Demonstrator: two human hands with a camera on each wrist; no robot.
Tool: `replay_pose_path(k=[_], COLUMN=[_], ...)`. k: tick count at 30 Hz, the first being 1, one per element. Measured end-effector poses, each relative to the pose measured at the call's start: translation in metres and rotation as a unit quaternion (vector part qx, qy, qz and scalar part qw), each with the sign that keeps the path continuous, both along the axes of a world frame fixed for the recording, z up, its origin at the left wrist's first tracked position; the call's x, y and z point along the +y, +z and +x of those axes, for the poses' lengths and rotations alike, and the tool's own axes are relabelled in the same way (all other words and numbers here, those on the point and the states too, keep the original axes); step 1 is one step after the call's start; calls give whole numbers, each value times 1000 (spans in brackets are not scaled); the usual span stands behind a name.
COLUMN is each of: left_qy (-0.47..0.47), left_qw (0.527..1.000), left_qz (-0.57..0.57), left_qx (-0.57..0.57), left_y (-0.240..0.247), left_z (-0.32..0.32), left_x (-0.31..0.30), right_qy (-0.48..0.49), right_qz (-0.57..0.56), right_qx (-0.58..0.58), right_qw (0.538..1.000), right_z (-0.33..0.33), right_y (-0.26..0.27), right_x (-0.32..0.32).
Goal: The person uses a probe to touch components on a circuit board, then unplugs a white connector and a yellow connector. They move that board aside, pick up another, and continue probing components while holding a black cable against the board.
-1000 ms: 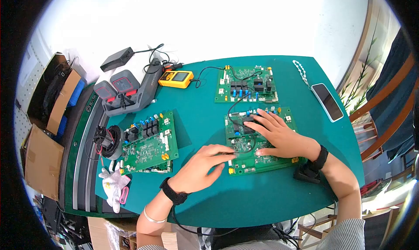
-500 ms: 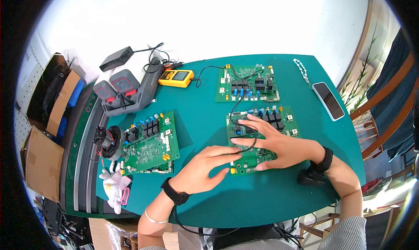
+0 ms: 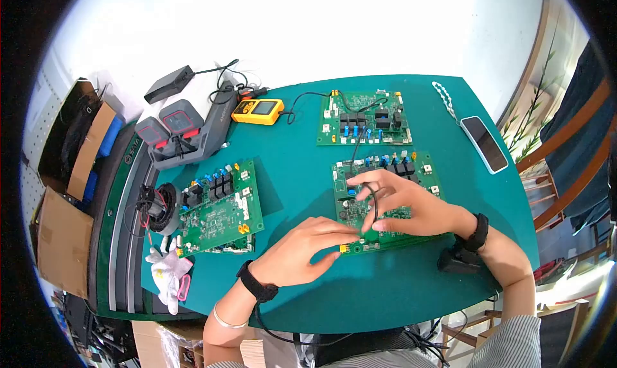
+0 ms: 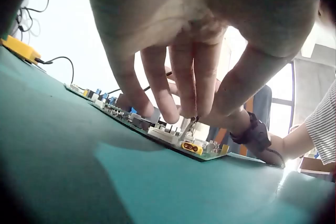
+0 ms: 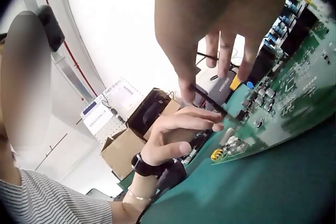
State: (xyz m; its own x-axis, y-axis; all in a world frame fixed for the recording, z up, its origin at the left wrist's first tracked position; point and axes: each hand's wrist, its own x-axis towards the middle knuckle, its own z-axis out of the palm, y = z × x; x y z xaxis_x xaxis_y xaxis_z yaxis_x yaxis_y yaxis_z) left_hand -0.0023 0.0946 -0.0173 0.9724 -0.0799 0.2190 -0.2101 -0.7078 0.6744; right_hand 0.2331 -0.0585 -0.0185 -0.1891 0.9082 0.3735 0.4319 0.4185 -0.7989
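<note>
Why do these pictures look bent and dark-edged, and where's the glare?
Head view: probably a wide lens, bowing the edge of the table inside a black rim, glare lower right; left wrist view: dark corners, left hand shaded, glare near the striped sleeve; right wrist view: dark corners, wall washed out.

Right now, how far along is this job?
Apparently done: a black cable spans from far board to near board. In hand: the right hand holds it, left hand fingertips close by. Probably left: placing its end, hidden by fingers; perhaps the untouched stacked boards.
</note>
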Motion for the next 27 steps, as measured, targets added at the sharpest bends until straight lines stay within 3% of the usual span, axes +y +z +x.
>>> replay_pose_path(k=[4, 6, 9, 16, 27], left_qy=[2, 2, 1, 7, 6], left_qw=[1000, 1000, 1000, 1000, 1000], left_qz=[10, 14, 17, 15, 13], left_qx=[2, 8, 15, 21, -2], left_y=[-4, -4, -5, -6, -7], left_z=[-1, -1, -1, -1, 0], left_x=[2, 3, 4, 4, 3], right_qy=[-41, -33, -6, -5, -47], right_qz=[-31, -53, 10, -48, 54], right_qx=[-18, 62, 12, 64, -42], right_qw=[999, 996, 1000, 997, 997], right_z=[-6, -12, -13, -14, -19], right_y=[11, 12, 10, 6, -8], right_x=[-5, -6, -5, -4, 0])
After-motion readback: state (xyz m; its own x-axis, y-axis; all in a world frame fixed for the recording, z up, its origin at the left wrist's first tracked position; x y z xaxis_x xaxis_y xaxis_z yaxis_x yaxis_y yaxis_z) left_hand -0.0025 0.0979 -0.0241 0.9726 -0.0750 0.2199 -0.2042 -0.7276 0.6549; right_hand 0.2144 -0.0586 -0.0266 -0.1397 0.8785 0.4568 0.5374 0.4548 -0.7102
